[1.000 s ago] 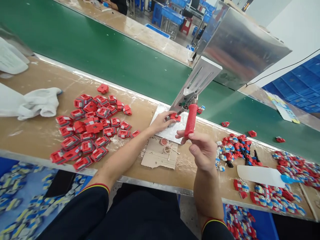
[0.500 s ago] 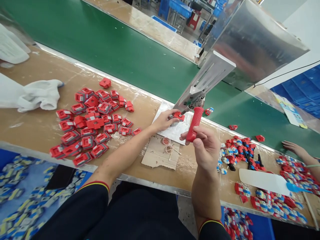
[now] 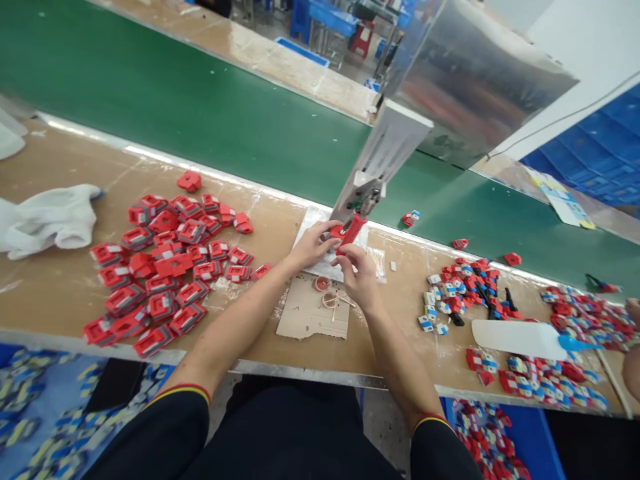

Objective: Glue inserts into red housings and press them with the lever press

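My left hand [image 3: 311,247] is closed on a small red plastic part [image 3: 337,232], steadying it on the white base plate [image 3: 316,219] beneath a metal toggle clamp [image 3: 367,193]. The clamp's ribbed red handle [image 3: 354,229] stands just right of that part. My right hand [image 3: 363,277] has bent fingers at the handle's lower end, close to my left fingertips; its grip is partly hidden. In front of the plate lies a piece of cardboard [image 3: 300,313] with two small round dishes, one holding something red [image 3: 321,284], and thin cotton-swab-like sticks [image 3: 345,300].
Many red-and-grey parts [image 3: 163,283] are heaped to the left, beside a white glove [image 3: 55,217]. Rightward lie red, white and blue pieces [image 3: 460,280] and a white squeeze bottle [image 3: 520,337]. A green conveyor belt [image 3: 200,107] runs behind. Another person's hand [image 3: 633,313] shows at the right edge.
The red handle has swung down and away from me, with my right hand moving left and forward beside my left hand. The view has shifted slightly. The other person's hand has moved.
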`<state>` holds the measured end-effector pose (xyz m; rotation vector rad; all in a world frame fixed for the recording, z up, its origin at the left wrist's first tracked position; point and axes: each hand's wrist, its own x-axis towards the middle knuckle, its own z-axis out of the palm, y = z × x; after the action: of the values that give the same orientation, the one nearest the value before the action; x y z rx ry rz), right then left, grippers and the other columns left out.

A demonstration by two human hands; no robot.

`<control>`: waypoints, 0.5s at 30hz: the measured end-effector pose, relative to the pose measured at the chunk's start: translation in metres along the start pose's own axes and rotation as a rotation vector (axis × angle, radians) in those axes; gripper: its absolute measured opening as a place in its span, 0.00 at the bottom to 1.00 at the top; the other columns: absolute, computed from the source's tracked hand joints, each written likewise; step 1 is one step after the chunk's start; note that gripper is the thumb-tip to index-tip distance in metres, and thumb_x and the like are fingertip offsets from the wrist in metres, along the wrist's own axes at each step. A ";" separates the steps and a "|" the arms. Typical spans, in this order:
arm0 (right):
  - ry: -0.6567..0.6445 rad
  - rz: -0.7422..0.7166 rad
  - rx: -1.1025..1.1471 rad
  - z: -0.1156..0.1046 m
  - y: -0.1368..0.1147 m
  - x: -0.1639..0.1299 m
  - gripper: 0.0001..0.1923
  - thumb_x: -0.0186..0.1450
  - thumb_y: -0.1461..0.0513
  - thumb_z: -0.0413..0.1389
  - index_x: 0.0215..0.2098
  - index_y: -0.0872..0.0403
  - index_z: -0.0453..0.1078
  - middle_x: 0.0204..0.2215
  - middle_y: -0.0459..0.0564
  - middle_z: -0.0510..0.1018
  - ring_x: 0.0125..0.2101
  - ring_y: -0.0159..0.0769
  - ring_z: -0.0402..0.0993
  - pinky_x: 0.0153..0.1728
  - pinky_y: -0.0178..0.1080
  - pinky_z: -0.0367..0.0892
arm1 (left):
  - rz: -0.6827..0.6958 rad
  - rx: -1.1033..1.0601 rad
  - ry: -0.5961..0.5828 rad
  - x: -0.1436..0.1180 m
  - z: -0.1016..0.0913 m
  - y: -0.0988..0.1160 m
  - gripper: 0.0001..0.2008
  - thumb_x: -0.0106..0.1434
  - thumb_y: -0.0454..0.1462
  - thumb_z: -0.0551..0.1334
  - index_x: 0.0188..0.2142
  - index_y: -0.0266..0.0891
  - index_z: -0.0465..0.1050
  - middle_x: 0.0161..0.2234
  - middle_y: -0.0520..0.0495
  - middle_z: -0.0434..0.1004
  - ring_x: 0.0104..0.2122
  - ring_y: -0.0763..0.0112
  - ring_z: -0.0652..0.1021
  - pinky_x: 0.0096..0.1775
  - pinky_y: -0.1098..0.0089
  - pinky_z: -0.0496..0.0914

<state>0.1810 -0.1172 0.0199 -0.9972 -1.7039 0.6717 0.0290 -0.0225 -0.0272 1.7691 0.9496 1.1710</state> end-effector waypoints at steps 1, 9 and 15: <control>-0.018 -0.002 0.009 -0.003 0.003 -0.001 0.10 0.75 0.53 0.55 0.49 0.48 0.72 0.43 0.50 0.83 0.32 0.33 0.85 0.35 0.39 0.77 | 0.008 0.005 -0.007 0.000 -0.001 0.000 0.20 0.66 0.38 0.65 0.58 0.42 0.76 0.52 0.41 0.82 0.48 0.62 0.82 0.46 0.64 0.79; 0.534 0.383 -0.260 -0.148 0.064 0.041 0.21 0.74 0.46 0.53 0.48 0.54 0.73 0.45 0.54 0.82 0.38 0.37 0.82 0.35 0.39 0.76 | -0.042 0.090 -0.083 0.001 -0.015 0.015 0.23 0.65 0.42 0.62 0.59 0.40 0.73 0.55 0.39 0.81 0.50 0.59 0.81 0.47 0.60 0.78; 0.604 0.579 -0.441 -0.198 0.132 0.095 0.20 0.73 0.53 0.61 0.59 0.54 0.72 0.56 0.55 0.78 0.51 0.43 0.79 0.52 0.51 0.79 | -0.092 0.233 0.002 -0.036 -0.045 0.052 0.26 0.69 0.49 0.61 0.63 0.42 0.68 0.57 0.37 0.79 0.51 0.54 0.82 0.46 0.58 0.80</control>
<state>0.3927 0.0264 0.0252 -1.8287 -1.0346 0.2875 -0.0156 -0.0663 0.0187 1.8837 1.1964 1.0380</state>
